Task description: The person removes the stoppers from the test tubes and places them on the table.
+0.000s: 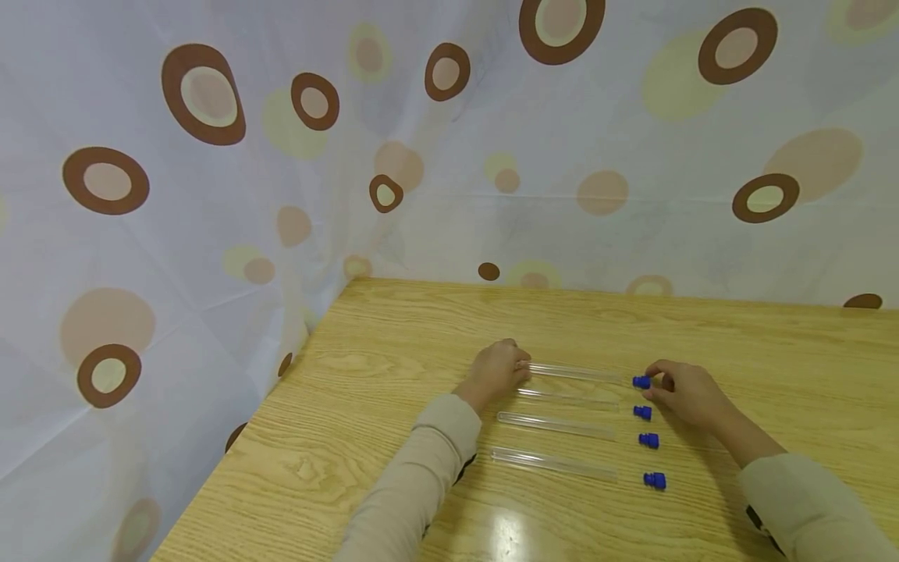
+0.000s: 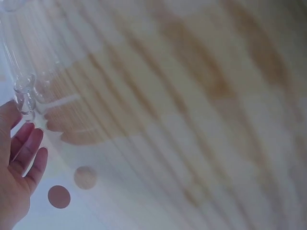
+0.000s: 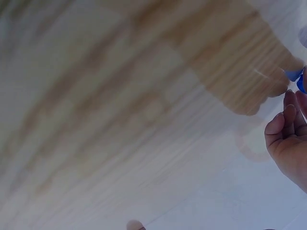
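Note:
Several clear glass test tubes lie side by side on the wooden table, closed ends to the left. My left hand (image 1: 497,371) pinches the closed end of the farthest test tube (image 1: 572,372) between thumb and fingers. In the left wrist view that test tube's rounded end (image 2: 25,98) shows at the fingertips. To the right, a blue cap lies across from each tube's open end. My right hand (image 1: 691,393) pinches the farthest blue cap (image 1: 641,382) between thumb and index finger. Only part of this blue cap (image 3: 301,82) shows at the edge of the right wrist view.
Nearer me lie a second tube (image 1: 569,400), a third tube (image 1: 555,426) and the nearest tube (image 1: 555,464). Beside them are blue caps, the nearest cap (image 1: 655,481) among them. A patterned curtain (image 1: 449,226) hangs along the back and left of the table (image 1: 393,437).

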`<state>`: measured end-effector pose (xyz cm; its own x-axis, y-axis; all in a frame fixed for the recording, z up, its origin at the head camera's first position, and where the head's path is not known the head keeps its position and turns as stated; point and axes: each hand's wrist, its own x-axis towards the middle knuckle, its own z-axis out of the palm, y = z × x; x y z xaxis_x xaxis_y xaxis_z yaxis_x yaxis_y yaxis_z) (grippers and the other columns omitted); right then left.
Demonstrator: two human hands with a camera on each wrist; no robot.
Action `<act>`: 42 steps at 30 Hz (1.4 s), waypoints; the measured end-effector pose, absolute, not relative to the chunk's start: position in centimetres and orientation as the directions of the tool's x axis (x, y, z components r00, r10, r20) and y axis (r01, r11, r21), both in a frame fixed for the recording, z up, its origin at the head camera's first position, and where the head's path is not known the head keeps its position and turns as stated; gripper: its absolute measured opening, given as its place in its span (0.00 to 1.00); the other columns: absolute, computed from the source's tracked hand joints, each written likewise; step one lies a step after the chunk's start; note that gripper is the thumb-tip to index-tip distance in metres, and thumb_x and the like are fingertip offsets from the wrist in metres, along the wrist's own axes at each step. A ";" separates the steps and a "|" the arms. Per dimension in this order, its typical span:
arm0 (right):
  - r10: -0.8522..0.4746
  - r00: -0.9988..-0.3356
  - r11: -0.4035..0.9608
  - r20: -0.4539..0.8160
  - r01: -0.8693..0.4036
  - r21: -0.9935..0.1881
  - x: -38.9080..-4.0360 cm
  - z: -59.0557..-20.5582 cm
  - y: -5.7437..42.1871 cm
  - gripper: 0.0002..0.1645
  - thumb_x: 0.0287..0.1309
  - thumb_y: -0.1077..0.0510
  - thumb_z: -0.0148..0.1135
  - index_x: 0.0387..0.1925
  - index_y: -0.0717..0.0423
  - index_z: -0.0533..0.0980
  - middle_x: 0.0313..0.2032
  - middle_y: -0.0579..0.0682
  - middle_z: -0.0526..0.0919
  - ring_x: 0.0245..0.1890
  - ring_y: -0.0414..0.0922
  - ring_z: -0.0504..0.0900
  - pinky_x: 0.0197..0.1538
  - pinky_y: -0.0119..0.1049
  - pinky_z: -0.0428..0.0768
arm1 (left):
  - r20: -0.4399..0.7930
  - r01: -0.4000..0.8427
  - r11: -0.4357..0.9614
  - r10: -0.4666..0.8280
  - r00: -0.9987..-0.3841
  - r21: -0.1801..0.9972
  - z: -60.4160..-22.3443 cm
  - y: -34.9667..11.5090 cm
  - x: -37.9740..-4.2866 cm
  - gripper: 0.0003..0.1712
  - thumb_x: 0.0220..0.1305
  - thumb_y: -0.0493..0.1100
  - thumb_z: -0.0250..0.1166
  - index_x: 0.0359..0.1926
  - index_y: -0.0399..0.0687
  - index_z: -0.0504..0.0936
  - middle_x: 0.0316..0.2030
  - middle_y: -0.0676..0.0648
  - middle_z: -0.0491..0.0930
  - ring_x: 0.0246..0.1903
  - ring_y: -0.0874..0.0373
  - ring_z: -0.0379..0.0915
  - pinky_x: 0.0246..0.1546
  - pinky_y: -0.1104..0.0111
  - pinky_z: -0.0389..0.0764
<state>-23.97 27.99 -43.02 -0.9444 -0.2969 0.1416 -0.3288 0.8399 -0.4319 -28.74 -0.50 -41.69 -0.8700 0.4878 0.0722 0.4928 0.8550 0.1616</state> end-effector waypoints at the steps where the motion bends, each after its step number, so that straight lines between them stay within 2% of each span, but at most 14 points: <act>1: -0.296 -0.945 0.840 0.143 -0.328 -0.431 -23.9 -43.0 28.0 0.16 0.56 0.61 0.62 0.43 0.70 0.74 0.21 0.46 0.73 0.20 0.39 0.66 0.24 0.32 0.66 | 0.072 0.491 0.855 0.486 -0.871 0.167 -41.7 -0.5 -28.7 0.18 0.59 0.50 0.62 0.49 0.49 0.82 0.43 0.49 0.80 0.44 0.59 0.77 0.45 0.75 0.79; 14: -0.291 -0.948 0.839 0.129 -0.317 -0.442 -24.0 -43.0 28.3 0.21 0.60 0.57 0.59 0.46 0.71 0.72 0.20 0.46 0.73 0.19 0.39 0.65 0.23 0.32 0.65 | 0.077 0.494 0.858 0.488 -0.869 0.141 -41.7 -0.9 -28.7 0.20 0.60 0.51 0.61 0.51 0.48 0.81 0.43 0.50 0.80 0.44 0.60 0.77 0.44 0.76 0.79; 22: -0.316 -0.940 0.830 0.127 -0.338 -0.443 -24.9 -42.9 28.0 0.21 0.59 0.60 0.59 0.49 0.73 0.70 0.21 0.47 0.76 0.19 0.37 0.68 0.22 0.30 0.66 | 0.063 0.481 0.859 0.478 -0.876 0.177 -41.5 -1.2 -28.6 0.20 0.60 0.50 0.62 0.51 0.46 0.80 0.43 0.49 0.80 0.43 0.59 0.77 0.45 0.75 0.79; 28: -0.339 -0.932 0.826 0.126 -0.359 -0.434 -25.2 -42.6 27.6 0.17 0.58 0.63 0.59 0.45 0.72 0.72 0.23 0.49 0.77 0.21 0.39 0.71 0.24 0.32 0.69 | 0.082 0.494 0.852 0.487 -0.869 0.172 -41.4 -1.5 -28.6 0.20 0.61 0.50 0.62 0.51 0.46 0.81 0.43 0.48 0.80 0.43 0.59 0.78 0.45 0.75 0.79; 34: -0.344 -0.930 0.833 0.128 -0.366 -0.416 -25.0 -42.6 27.4 0.12 0.57 0.65 0.58 0.41 0.70 0.74 0.22 0.48 0.76 0.21 0.38 0.70 0.24 0.32 0.69 | 0.081 0.491 0.855 0.484 -0.871 0.166 -41.4 -1.8 -28.6 0.19 0.62 0.50 0.61 0.50 0.46 0.81 0.42 0.49 0.80 0.41 0.60 0.77 0.43 0.75 0.79; 42: -0.369 -0.925 0.817 0.093 -0.371 -0.442 -24.5 -42.6 27.7 0.13 0.57 0.66 0.58 0.44 0.67 0.75 0.25 0.49 0.77 0.22 0.38 0.71 0.24 0.32 0.69 | 0.072 0.485 0.858 0.480 -0.874 0.167 -41.4 -2.0 -28.6 0.19 0.61 0.51 0.62 0.50 0.47 0.81 0.42 0.49 0.80 0.41 0.60 0.77 0.42 0.75 0.79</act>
<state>-24.50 27.72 -42.55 -0.9246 -0.3693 0.0932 -0.3707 0.8168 -0.4421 -28.56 -1.99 -41.39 -0.8743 0.4799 0.0725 0.4851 0.8584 0.1670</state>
